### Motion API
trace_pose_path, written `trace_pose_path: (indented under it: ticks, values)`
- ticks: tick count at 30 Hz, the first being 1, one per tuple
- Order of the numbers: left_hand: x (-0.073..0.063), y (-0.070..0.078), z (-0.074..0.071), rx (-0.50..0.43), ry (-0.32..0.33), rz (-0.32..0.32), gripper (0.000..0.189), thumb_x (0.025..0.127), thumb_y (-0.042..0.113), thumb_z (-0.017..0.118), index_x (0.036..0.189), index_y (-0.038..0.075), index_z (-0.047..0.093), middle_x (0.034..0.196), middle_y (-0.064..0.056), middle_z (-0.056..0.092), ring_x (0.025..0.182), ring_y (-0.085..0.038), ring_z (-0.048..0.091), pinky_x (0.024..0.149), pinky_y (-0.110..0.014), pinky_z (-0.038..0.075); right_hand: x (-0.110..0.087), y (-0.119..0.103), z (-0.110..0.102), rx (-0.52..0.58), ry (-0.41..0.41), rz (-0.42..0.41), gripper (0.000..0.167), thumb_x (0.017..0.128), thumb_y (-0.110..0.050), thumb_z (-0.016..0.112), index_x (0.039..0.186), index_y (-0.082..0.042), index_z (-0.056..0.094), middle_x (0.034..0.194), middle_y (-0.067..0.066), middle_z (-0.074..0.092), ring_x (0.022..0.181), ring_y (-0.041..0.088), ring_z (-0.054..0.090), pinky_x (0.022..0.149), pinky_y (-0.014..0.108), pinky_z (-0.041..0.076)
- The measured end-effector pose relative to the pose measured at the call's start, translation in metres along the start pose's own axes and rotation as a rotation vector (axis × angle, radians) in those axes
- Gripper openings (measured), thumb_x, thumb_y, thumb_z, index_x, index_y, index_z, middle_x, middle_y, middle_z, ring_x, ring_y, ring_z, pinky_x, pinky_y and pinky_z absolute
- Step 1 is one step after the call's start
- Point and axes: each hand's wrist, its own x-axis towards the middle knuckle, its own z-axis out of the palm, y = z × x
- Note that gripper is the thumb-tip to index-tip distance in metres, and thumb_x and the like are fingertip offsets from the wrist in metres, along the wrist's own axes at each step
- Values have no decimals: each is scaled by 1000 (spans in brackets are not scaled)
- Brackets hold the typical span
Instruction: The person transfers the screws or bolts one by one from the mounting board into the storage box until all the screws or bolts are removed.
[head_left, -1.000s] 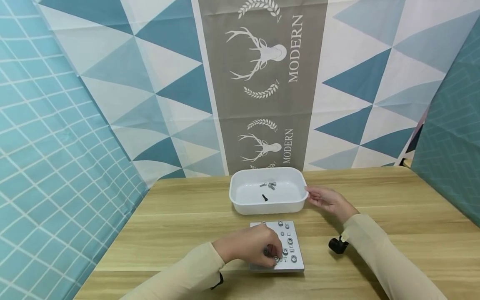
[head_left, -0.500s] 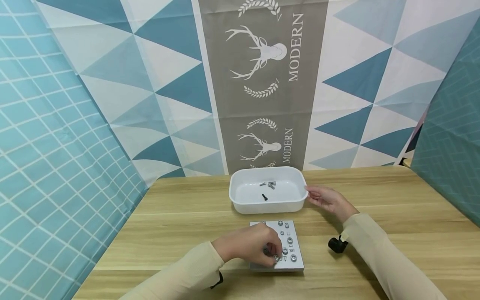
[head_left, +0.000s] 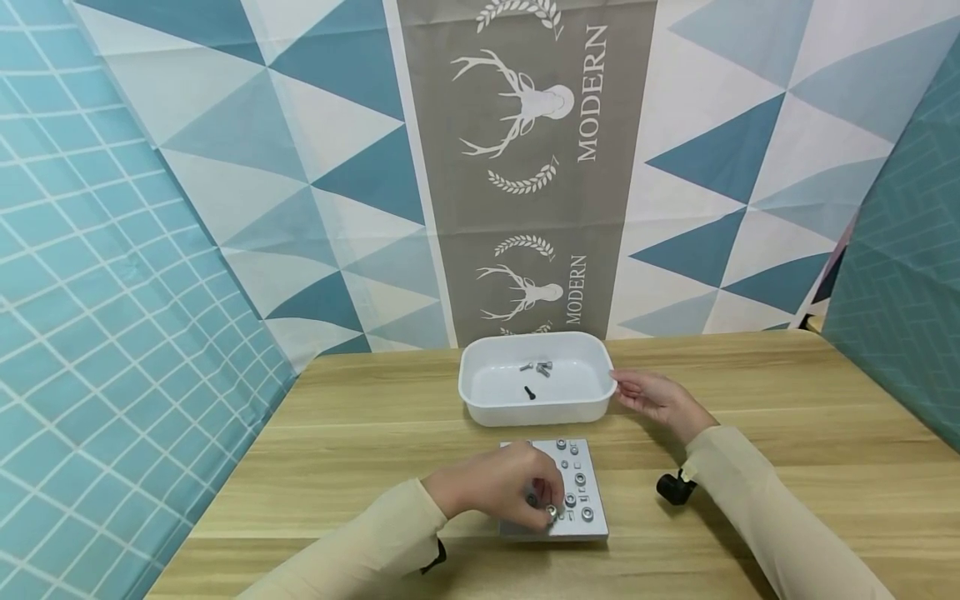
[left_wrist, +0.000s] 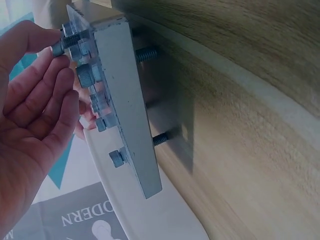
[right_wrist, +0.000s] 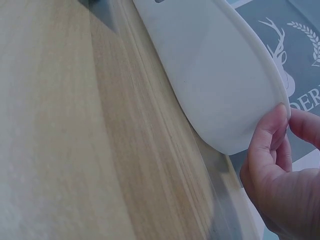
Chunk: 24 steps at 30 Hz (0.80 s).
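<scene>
A metal plate (head_left: 517, 530) set with several socket head bolts lies in front of me in the head view. My left hand (head_left: 498, 487) is over its near left part and pinches a bolt (left_wrist: 58, 48) between thumb and forefinger. In the left wrist view that bolt's thread shows between its head and the plate's face. Threaded ends of other bolts stick out beneath the plate. My right hand (head_left: 660, 404) pinches the right-hand rim of a white plastic tray (right_wrist: 220, 75), thumb and fingers on either side of the wall.
Inside the tray, behind the plate, lie a black bolt (head_left: 530, 392) and several silver bolts (head_left: 543, 368). Both stand on a wooden table (head_left: 360, 417). A patterned cloth (head_left: 525, 192) hangs behind the table's far edge, and blue gridded cloth (head_left: 112, 292) covers the left side.
</scene>
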Motion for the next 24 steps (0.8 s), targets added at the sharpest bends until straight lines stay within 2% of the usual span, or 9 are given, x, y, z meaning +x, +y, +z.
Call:
trace_pose_path:
  ticks: [8, 14, 24]
  values:
    - [-1, -3, -1, -5, 22, 16, 11, 72, 10, 73, 82, 11, 68, 76, 3, 67, 68, 7, 51, 65, -2, 43, 0, 0, 1, 11, -7, -4, 26, 98, -6, 47, 83, -12, 67, 79, -3, 66, 74, 2, 61, 72, 13, 53]
    - [-2, -3, -3, -17, 20, 2, 11, 71, 9, 73, 81, 11, 67, 76, 3, 66, 68, 6, 52, 65, -7, 47, 0, 1, 1, 23, -9, -2, 26, 98, -6, 47, 83, -12, 67, 80, -3, 66, 74, 2, 61, 72, 13, 53]
    - [-6, -4, -12, -22, 35, 2, 14, 71, 7, 73, 82, 11, 64, 78, 3, 64, 73, 2, 54, 70, -12, 51, -1, 1, 1, 29, 8, 6, 25, 98, -6, 47, 83, -12, 67, 79, -3, 67, 74, 2, 62, 72, 13, 54]
